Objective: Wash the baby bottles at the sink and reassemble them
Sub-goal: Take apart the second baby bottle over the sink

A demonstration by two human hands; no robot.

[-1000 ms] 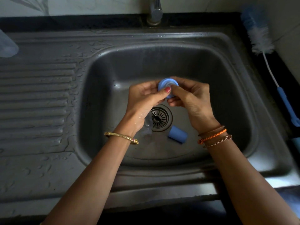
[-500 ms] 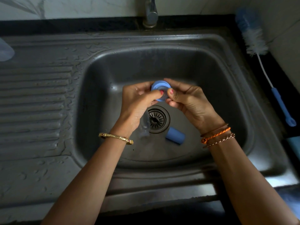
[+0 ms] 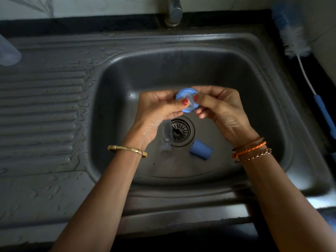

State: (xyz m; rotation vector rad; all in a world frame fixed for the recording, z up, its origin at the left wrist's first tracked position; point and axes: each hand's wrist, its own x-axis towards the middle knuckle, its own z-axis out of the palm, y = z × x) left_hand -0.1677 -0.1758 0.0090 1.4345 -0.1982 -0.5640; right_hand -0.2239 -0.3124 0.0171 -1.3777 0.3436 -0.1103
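Over a wet steel sink (image 3: pixel 236 57), a person's left hand (image 3: pixel 160 108) and right hand (image 3: pixel 221 108) share a grip on a blue bottle collar (image 3: pixel 185 93), thumbs and fingertips curled round its rim and pinching it from both sides; a pale silicone teat appears to sit in its centre, though the thumbs hide most of it. The collar is held above the drain (image 3: pixel 181 130), clear of the basin floor. Just left of the drain a clear bottle (image 3: pixel 165 137) lies on its side; just right of the drain, and nearer the person, a blue cap (image 3: pixel 201 149) lies tipped over. Far right of the drain, beside the basin, a bottle brush (image 3: pixel 298 48) rests unused, and the tap (image 3: pixel 174 13) behind the drain runs no visible water. Far left of the drain, at the edge of the draining board, a second translucent piece (image 3: pixel 8 53) shows only in part. Judged from this, the job looks part-way through: the pieces are apart, and fitting collar, bottle and cap together is not yet done.
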